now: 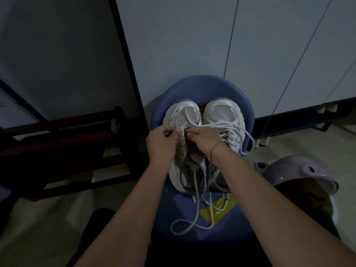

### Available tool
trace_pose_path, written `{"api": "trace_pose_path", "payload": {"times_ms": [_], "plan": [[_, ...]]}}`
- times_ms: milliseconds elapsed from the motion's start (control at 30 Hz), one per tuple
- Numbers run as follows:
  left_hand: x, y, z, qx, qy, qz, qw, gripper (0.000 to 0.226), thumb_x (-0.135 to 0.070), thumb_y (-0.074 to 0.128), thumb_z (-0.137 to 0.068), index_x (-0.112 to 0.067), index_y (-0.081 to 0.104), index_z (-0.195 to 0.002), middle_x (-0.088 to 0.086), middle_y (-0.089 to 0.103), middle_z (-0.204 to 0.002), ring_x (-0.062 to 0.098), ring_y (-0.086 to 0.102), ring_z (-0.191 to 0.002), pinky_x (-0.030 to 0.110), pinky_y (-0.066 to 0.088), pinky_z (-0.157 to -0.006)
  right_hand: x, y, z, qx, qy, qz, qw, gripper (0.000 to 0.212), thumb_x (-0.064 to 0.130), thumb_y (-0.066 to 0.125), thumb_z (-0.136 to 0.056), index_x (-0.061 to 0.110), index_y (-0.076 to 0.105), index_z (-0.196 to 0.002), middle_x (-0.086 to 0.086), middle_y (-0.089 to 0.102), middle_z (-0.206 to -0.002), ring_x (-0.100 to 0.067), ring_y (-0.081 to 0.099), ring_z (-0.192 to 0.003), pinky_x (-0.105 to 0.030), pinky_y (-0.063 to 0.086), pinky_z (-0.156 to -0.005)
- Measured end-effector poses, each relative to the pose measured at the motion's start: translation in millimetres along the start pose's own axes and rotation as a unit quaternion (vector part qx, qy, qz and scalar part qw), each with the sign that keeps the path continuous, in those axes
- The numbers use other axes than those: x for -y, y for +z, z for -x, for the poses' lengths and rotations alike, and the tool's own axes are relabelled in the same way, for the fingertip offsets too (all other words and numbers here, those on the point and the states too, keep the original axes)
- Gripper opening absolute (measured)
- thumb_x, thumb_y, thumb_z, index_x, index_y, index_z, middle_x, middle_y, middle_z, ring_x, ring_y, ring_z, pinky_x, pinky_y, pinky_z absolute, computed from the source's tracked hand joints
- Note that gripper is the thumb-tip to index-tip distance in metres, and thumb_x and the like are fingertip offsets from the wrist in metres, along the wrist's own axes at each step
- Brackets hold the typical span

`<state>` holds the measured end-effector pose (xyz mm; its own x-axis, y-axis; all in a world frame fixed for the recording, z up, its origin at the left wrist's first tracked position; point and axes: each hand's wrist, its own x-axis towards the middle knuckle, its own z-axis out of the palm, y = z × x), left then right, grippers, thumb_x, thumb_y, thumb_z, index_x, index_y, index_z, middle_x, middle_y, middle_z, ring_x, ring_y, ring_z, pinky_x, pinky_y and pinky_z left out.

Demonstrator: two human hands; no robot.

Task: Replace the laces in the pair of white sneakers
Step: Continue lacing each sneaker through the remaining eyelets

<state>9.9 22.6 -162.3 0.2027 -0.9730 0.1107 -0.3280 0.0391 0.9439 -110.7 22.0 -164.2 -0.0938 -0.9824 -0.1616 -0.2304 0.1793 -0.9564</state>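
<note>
Pinches at the lower eyelets of the left sneaker [173, 112] with curled left hand [162, 140], grips the white lace [221, 125] in curled right hand [202, 136], mid-threading shoe 1 of 2 on the blue chair [192, 83], next probably feeding the tip through and evening both ends.

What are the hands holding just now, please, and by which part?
The left hand and right hand each pinch the white lace close to the front eyelets of the left-hand sneaker.
</note>
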Motion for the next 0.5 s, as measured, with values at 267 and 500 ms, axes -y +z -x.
{"api": "trace_pose_path", "payload": {"times_ms": [267, 500], "plan": [[-4, -4, 9, 0.142, -0.040, 0.039, 0.988, 0.048, -0.029, 0.083, -0.074, -0.020, 0.047, -0.104, -0.006, 0.051, -0.091, 0.006, 0.051, -0.082, 0.019, 0.044, -0.072, 4, -5, 3, 0.017, 0.043, -0.116, 0.992, 0.019, 0.000, 0.056, -0.090, 0.009, 0.067, -0.102, -0.006, 0.066, -0.084, -0.014, 0.061, -0.075, -0.019, 0.054, -0.067], [2, -17, 5, 0.206, -0.032, 0.043, 0.977, 0.049, -0.008, 0.081, -0.075, -0.020, 0.047, -0.109, -0.001, 0.054, -0.096, 0.011, 0.055, -0.087, 0.023, 0.050, -0.080, 6, -6, 3, 0.043, 0.040, -0.153, 0.987, 0.008, 0.003, 0.066, -0.084, 0.010, 0.068, -0.082, -0.002, 0.068, -0.065, -0.009, 0.064, -0.056, -0.018, 0.055, -0.056]]}}
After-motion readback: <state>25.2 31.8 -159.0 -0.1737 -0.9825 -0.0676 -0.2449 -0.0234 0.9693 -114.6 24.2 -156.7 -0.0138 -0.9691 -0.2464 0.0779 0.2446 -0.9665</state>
